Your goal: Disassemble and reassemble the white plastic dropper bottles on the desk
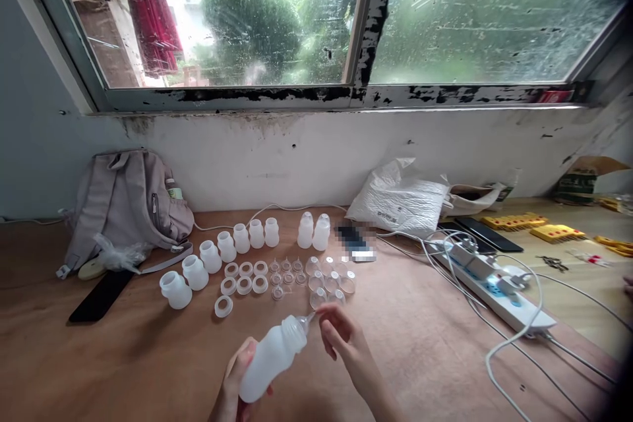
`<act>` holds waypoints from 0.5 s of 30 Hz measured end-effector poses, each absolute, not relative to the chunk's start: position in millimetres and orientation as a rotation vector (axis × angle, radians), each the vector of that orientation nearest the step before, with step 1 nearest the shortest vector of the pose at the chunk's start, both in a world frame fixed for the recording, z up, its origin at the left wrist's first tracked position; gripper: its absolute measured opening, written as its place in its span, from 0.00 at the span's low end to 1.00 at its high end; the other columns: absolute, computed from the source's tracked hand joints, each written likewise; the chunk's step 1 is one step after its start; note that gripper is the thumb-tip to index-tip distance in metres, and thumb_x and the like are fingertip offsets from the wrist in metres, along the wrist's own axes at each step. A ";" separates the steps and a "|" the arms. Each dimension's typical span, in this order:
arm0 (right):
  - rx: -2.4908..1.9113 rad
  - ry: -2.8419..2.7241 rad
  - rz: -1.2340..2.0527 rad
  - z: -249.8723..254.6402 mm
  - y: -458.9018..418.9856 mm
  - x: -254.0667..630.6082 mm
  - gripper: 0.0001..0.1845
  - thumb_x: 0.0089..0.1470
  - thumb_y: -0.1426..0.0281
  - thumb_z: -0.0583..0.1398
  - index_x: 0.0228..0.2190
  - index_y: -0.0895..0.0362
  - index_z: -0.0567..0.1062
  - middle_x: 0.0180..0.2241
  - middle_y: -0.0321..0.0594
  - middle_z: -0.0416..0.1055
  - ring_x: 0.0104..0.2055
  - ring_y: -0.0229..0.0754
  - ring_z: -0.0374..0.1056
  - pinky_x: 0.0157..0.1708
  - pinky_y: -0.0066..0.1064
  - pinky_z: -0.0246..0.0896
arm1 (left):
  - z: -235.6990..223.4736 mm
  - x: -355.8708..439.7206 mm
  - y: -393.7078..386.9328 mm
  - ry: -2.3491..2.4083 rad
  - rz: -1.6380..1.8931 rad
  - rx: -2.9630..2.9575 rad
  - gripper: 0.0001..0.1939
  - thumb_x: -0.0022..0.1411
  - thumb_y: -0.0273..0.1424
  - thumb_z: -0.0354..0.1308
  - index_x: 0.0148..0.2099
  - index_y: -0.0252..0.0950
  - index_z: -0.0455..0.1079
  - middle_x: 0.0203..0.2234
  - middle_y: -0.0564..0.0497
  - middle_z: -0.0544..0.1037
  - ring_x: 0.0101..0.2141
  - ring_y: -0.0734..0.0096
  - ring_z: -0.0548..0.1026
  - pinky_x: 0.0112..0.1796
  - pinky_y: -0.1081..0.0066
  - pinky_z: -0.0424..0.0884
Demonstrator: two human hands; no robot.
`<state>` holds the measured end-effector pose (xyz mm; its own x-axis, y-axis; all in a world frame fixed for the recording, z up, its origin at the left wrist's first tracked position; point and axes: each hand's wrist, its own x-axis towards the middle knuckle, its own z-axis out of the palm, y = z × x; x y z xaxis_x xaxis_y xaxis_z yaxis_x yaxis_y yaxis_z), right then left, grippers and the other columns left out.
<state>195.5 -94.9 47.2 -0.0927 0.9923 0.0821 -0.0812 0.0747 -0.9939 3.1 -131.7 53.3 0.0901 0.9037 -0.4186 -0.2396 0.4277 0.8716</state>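
Note:
My left hand point(237, 369) is wrapped round a frosted white baby bottle point(271, 359), tilted with its neck up to the right. A clear bottle nipple point(303, 323) sits at the bottle's mouth. At the nipple's tip are the fingertips of my right hand point(343, 336), its other fingers curled. Beyond my hands lie several white collar rings point(244, 285), several clear nipples point(277, 292) and several clear dome caps point(318, 297). A curved row of open-necked bottles point(210, 257) stands behind and to the left. Two capped bottles point(321, 233) stand upright at the back.
On the left are a grey backpack point(133, 198) and a black phone-like slab point(101, 297). A silver padded bag point(400, 198) leans by the wall. To the right, a white power strip point(494, 290) trails looping cables. Yellow parts point(556, 233) and keys point(552, 264) lie beyond.

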 end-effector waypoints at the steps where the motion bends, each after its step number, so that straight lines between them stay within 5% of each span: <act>1: -1.037 -1.251 1.285 47.1 -98.5 191.2 0.15 0.50 0.57 0.54 0.31 0.57 0.65 0.19 0.28 0.53 0.17 0.29 0.49 0.15 0.22 0.45 | 51.8 2.9 -132.4 1.184 0.964 0.752 0.22 0.50 0.51 0.48 0.25 0.36 0.56 0.11 0.60 0.63 0.09 0.89 0.45 0.12 0.80 0.36; 15: -1.014 -1.168 1.246 55.0 -111.2 182.8 0.14 0.50 0.60 0.56 0.24 0.58 0.66 0.17 0.30 0.56 0.18 0.30 0.53 0.17 0.23 0.49 | 43.8 -4.4 -143.7 1.237 0.817 0.827 0.24 0.48 0.55 0.46 0.31 0.37 0.58 0.17 0.59 0.66 0.09 0.87 0.50 0.11 0.81 0.38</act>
